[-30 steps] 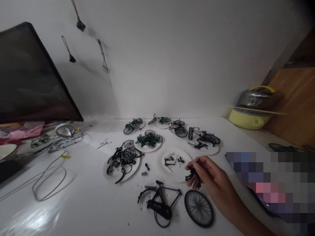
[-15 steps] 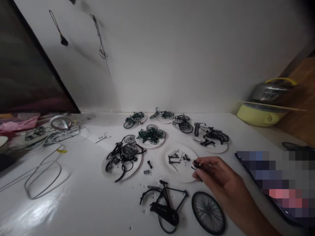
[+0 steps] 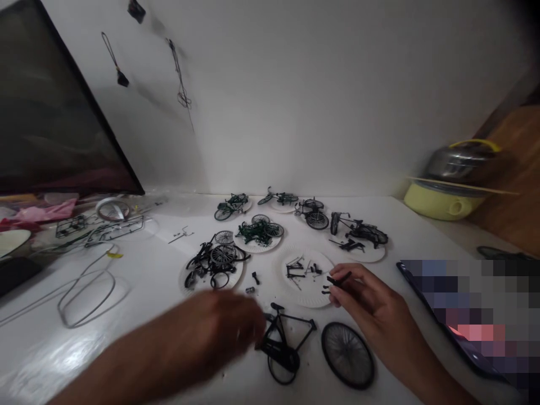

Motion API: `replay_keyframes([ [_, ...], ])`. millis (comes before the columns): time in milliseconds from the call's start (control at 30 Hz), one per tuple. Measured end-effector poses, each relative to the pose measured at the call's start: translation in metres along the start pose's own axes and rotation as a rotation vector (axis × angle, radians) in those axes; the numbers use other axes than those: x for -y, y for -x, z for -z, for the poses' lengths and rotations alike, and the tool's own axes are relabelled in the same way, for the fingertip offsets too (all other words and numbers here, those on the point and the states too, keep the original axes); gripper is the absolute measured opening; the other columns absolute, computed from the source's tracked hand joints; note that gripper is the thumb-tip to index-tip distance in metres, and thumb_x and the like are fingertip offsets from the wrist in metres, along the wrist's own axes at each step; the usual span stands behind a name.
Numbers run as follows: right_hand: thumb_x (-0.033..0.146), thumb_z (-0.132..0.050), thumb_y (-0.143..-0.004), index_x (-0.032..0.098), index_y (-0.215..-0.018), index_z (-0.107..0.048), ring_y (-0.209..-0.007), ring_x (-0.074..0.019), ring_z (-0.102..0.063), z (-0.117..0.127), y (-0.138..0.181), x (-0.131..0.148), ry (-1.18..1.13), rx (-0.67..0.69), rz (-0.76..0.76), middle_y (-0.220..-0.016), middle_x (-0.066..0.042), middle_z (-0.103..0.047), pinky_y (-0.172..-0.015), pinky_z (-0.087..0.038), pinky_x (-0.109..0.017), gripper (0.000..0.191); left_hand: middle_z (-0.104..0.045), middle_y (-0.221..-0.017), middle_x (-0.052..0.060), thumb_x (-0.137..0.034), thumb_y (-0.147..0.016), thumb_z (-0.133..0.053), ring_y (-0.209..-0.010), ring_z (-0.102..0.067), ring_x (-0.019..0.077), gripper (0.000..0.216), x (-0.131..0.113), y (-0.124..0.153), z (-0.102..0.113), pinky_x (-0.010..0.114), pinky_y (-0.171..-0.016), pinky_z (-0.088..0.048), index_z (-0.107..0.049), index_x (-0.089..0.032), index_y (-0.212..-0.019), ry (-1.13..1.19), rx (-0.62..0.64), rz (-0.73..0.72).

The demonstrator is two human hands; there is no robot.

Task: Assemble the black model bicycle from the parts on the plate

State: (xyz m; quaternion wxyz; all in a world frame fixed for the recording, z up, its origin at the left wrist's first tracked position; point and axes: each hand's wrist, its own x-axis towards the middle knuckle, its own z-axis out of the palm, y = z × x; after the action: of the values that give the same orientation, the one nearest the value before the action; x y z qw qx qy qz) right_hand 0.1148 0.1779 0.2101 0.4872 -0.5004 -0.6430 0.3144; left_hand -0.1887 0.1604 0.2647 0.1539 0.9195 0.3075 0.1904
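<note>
My right hand (image 3: pixel 366 301) is closed in a pinch on a small black bike part (image 3: pixel 337 280), held just above the edge of a paper plate (image 3: pixel 310 297) with several tiny black pieces. My left hand (image 3: pixel 225 326) is smeared by motion and sits at the rear of a black model bicycle frame (image 3: pixel 283 342) lying on the white table. Its fingers cannot be made out. A loose black spoked wheel (image 3: pixel 347 354) lies right of the frame, below my right hand.
More paper plates with green and black model bikes and wheels (image 3: pixel 214 264) fill the table's back. A dark monitor (image 3: pixel 50 118) stands left, with wire loops (image 3: pixel 86 289) and plastic sprues (image 3: pixel 101 228). A yellow pot (image 3: pixel 447 194) sits back right; a tablet (image 3: pixel 464 315) lies right.
My left hand has come into view from the lower left and reached the bicycle frame. My right hand has turned the small black part, keeping its pinch. The camera shifted slightly.
</note>
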Motion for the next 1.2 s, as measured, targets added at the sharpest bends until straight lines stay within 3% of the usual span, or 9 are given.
replay_keyframes([
  [133,0.033,-0.065,-0.090,0.027,-0.097,-0.058,-0.087,-0.0139,-0.064,0.002,-0.002,-0.001,0.083,-0.006,0.103,-0.096,0.000,-0.060,-0.078,-0.053,-0.021,0.012,-0.069,-0.110,0.006,-0.015,-0.095,-0.061,-0.098,-0.064,0.0184,0.018,0.048,-0.060,0.016,0.031,-0.082,-0.052,-0.065,-0.018,-0.112,-0.152,0.125,0.033],
  [233,0.031,-0.064,-0.090,0.027,-0.096,-0.058,-0.086,-0.0141,-0.064,0.003,-0.002,-0.002,0.132,-0.003,0.140,-0.098,0.000,-0.060,-0.078,-0.053,-0.022,0.009,-0.067,-0.117,0.005,-0.015,-0.091,-0.067,-0.109,-0.061,0.0201,0.020,0.072,-0.068,0.006,0.035,-0.094,-0.047,-0.066,-0.019,-0.110,-0.182,0.176,-0.038],
  [300,0.029,-0.064,-0.091,0.027,-0.096,-0.058,-0.087,-0.0146,-0.064,0.003,-0.002,-0.004,0.172,-0.002,0.159,-0.098,0.000,-0.061,-0.078,-0.052,-0.024,0.008,-0.068,-0.113,0.004,-0.013,-0.092,-0.066,-0.106,-0.061,0.0193,0.016,0.078,-0.063,-0.006,0.036,-0.094,-0.046,-0.066,-0.019,-0.107,-0.179,0.181,-0.065],
  [433,0.027,-0.063,-0.091,0.027,-0.098,-0.058,-0.086,-0.0153,-0.064,0.000,-0.002,-0.005,0.244,0.024,0.211,-0.099,-0.001,-0.062,-0.079,-0.052,-0.026,0.009,-0.068,-0.097,0.005,-0.013,-0.098,-0.054,-0.092,-0.062,0.0178,0.012,0.079,-0.057,-0.025,0.036,-0.090,-0.047,-0.065,-0.016,-0.096,-0.230,0.122,-0.131],
  [533,0.027,-0.063,-0.090,0.027,-0.098,-0.058,-0.084,-0.0150,-0.064,-0.001,-0.001,-0.004,0.272,0.017,0.228,-0.097,0.000,-0.063,-0.078,-0.052,-0.026,0.009,-0.067,-0.097,0.006,-0.013,-0.100,-0.050,-0.090,-0.061,0.0185,0.014,0.081,-0.060,-0.032,0.036,-0.088,-0.048,-0.063,-0.015,-0.103,-0.265,0.081,-0.156],
  [633,0.030,-0.064,-0.090,0.028,-0.098,-0.058,-0.082,-0.0147,-0.065,0.001,-0.001,-0.003,0.276,0.019,0.193,-0.095,0.001,-0.064,-0.076,-0.052,-0.026,0.011,-0.065,-0.105,0.008,-0.014,-0.099,-0.051,-0.095,-0.060,0.0191,0.016,0.082,-0.061,-0.034,0.036,-0.088,-0.049,-0.061,-0.016,-0.111,-0.256,0.013,-0.146],
  [933,0.043,-0.067,-0.086,0.026,-0.094,-0.060,-0.066,-0.0175,-0.064,0.008,-0.003,0.004,0.269,0.014,0.072,-0.077,0.000,-0.065,-0.064,-0.054,-0.028,0.020,-0.067,-0.104,0.006,-0.021,-0.103,-0.048,-0.095,-0.061,0.0173,0.015,0.066,-0.063,-0.029,0.035,-0.088,-0.049,-0.061,-0.016,-0.106,-0.205,-0.091,-0.202],
  [1067,0.040,-0.065,-0.088,0.027,-0.096,-0.062,-0.060,-0.0160,-0.058,0.009,-0.011,0.016,0.377,0.057,0.224,-0.086,-0.003,-0.068,-0.063,-0.053,-0.031,0.016,-0.068,-0.107,0.006,-0.019,-0.102,-0.049,-0.097,-0.061,0.0176,0.015,0.064,-0.064,-0.027,0.035,-0.088,-0.048,-0.062,-0.016,-0.108,-0.180,-0.145,-0.206],
  [1200,0.030,-0.062,-0.092,0.027,-0.102,-0.061,-0.086,-0.0194,-0.065,-0.001,-0.027,0.025,0.425,0.236,0.460,-0.101,-0.005,-0.068,-0.080,-0.053,-0.033,0.011,-0.068,-0.107,0.006,-0.017,-0.102,-0.049,-0.096,-0.061,0.0172,0.017,0.063,-0.064,-0.029,0.035,-0.088,-0.048,-0.062,-0.015,-0.113,-0.143,-0.165,-0.232],
])
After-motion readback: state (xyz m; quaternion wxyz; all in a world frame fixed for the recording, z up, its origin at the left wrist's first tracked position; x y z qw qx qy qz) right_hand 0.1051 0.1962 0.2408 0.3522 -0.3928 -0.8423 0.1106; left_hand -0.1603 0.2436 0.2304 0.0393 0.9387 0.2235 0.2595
